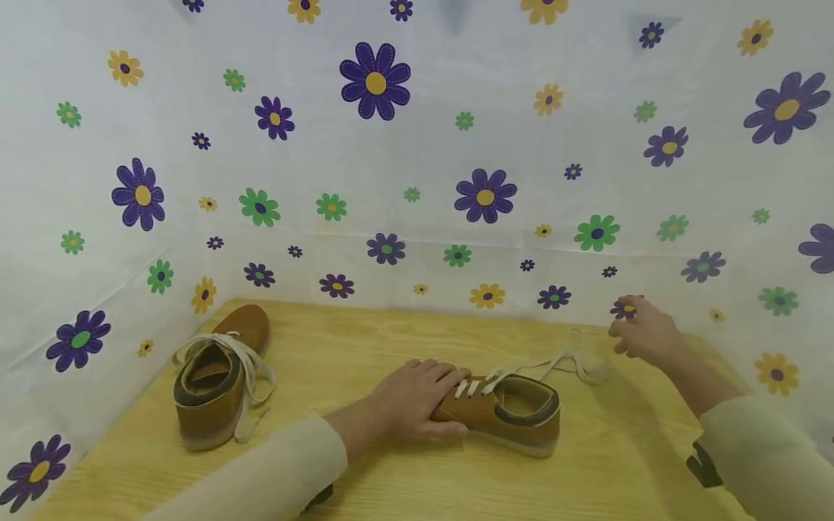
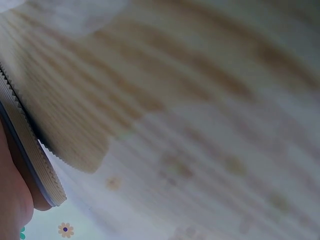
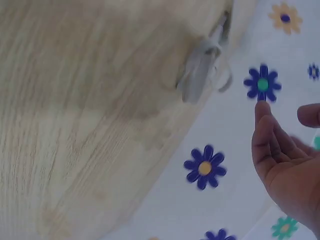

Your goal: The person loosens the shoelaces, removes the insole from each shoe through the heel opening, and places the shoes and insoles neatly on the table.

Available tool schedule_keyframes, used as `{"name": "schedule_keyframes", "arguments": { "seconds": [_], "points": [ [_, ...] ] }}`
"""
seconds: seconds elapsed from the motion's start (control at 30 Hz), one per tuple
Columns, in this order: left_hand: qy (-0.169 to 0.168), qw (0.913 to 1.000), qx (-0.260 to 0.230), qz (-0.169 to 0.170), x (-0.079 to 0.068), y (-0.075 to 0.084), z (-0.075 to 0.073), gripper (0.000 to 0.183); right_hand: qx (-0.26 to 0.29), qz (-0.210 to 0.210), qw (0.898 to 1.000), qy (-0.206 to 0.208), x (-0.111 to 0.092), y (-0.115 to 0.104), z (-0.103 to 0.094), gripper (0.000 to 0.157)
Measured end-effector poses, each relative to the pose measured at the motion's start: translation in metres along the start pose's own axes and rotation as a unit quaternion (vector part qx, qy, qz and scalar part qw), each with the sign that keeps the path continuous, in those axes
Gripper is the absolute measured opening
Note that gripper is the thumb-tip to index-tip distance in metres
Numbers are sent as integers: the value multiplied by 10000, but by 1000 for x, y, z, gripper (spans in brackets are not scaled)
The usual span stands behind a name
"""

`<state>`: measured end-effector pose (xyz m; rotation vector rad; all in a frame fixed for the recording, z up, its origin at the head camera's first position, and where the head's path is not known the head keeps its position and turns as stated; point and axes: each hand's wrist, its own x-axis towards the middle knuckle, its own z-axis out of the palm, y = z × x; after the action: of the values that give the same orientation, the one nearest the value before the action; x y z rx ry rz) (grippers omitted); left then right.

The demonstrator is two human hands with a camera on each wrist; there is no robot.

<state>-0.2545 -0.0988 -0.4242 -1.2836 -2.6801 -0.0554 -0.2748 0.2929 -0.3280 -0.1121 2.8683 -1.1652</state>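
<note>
A brown lace-up shoe (image 1: pixel 521 434) lies at the middle of the table, its opening toward the right. Over its toe end rests my left hand (image 1: pixel 413 398), gripping it with the thumb along the near side and the fingers across the top. The left wrist view catches part of the shoe's ridged sole (image 2: pixel 32 155) beside the hand. From the eyelets a pale shoelace (image 1: pixel 576 362) trails to the right, its loose end bunched and blurred. Raised above and beyond that end, my right hand (image 1: pixel 651 336) has loosely bent fingers, the thumb apart from them, and nothing held.
A second brown shoe (image 1: pixel 205 427) stands at the left, toe pointing away, with its pale laces (image 1: pixel 250 354) loose over the opening and side. The wood-grain table (image 1: pixel 365 333) meets white flowered sheeting (image 1: pixel 417 152) at the back and both sides.
</note>
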Motion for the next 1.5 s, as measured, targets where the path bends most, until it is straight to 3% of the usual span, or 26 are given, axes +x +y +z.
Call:
{"name": "schedule_keyframes", "arguments": {
  "seconds": [0.07, 0.17, 0.43, 0.53, 0.63, 0.73, 0.8, 0.87, 1.0, 1.13, 1.33, 1.5],
  "points": [
    [-7, 10000, 60, -12, 1, -1, 0, 88, -1179, -440, 9920, 114, -4, -6, 12, 49],
    [7, 9999, 120, -22, 3, -1, 1, 88, -1848, -1163, 9758, 80, -10, -21, 28, 30],
    [-29, 9999, 87, -45, 1, 0, -1, 88, -2207, -2234, 9486, -387, -31, -79, 62, 25],
    [-29, 9999, 87, -75, 1, 0, -1, 87, -2499, -2805, 9251, -549, -42, -99, 74, 26],
    [-24, 10000, 73, -58, 1, -1, 0, 86, -2697, -3202, 9022, -1035, -51, -113, 86, 25],
    [-4, 10000, 45, -35, 1, -2, 0, 85, -2773, -3022, 8929, -1859, -55, -115, 99, 26],
    [-6, 10000, -1, -35, 2, -1, 0, 84, -3034, -2810, 8847, -2150, -55, -110, 107, 27],
    [5, 10000, -67, 9, 2, -2, 1, 84, -3478, -2856, 8672, -2130, -55, -100, 116, 34],
    [0, 9998, -173, 81, 3, -2, 3, 86, -4069, -3319, 8377, -1503, -57, -81, 126, 50],
    [9, 10000, -83, 19, 2, -3, 2, 86, -3867, -3385, 8470, -1362, -59, -79, 128, 62],
    [47, 9999, -93, 14, 1, -3, -1, 85, -3497, -2955, 8722, -1721, -56, -90, 128, 66],
    [-3, 10000, -62, -22, 0, -2, 0, 86, -3297, -2598, 8851, -2011, -56, -95, 129, 71]
  ]
}}
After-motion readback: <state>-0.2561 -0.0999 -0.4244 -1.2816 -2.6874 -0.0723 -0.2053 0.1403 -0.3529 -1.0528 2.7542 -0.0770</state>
